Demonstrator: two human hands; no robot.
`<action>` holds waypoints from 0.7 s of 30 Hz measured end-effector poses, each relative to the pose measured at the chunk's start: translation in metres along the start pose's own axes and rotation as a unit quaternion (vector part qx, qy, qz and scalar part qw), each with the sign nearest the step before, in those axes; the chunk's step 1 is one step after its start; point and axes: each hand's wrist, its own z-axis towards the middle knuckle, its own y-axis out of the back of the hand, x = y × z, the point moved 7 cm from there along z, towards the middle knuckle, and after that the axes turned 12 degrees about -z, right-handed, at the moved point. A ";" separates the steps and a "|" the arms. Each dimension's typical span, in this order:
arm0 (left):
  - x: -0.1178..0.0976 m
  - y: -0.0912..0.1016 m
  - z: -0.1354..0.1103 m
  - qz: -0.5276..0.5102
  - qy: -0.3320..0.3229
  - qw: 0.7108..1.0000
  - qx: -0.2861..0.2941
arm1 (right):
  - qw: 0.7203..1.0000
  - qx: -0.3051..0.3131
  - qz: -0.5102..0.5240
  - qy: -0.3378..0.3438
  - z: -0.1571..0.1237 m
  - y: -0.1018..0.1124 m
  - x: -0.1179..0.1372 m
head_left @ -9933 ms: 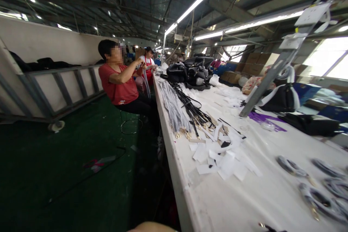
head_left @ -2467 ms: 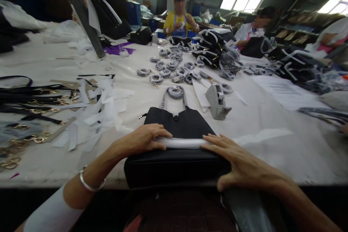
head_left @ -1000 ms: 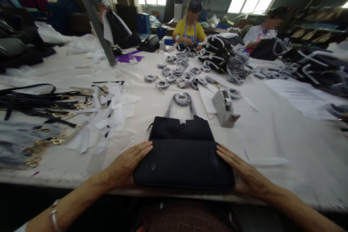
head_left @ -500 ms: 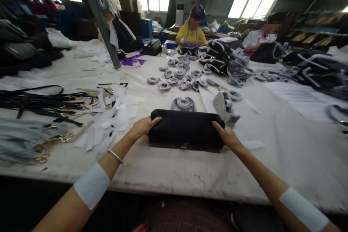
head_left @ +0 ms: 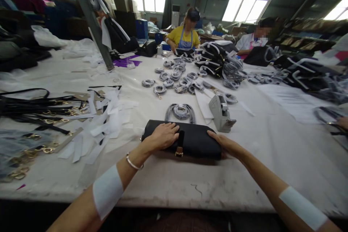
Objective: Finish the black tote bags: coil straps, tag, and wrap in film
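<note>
A black handbag [head_left: 198,139] lies on the white-covered table in front of me, its strap tab and gold buckle [head_left: 179,151] facing me. My left hand [head_left: 164,136] rests flat on the bag's upper left part, fingers stretched toward the tab. At the right end, my right hand [head_left: 223,143] grips the bag, thumb on top and the other fingers mostly hidden behind its edge. Just behind the bag lies a wrapped coiled strap [head_left: 181,111], its handle-like loop partly covered by the bag.
A grey tape dispenser [head_left: 221,114] stands behind my right hand. Black straps with gold clasps [head_left: 49,110] and white paper strips [head_left: 108,116] lie at left. Wrapped coils [head_left: 176,76] and stacked black bags [head_left: 214,56] sit farther back. A metal post [head_left: 94,25] rises at left; two co-workers sit opposite.
My left hand has moved from the bag's left end onto its top. The bag has turned so its tab and buckle show. My right hand stays at the right end.
</note>
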 end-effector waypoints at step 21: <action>-0.013 0.024 -0.029 -0.205 -0.099 0.966 -0.125 | 0.923 -0.060 -0.222 0.310 -0.029 -0.075 0.133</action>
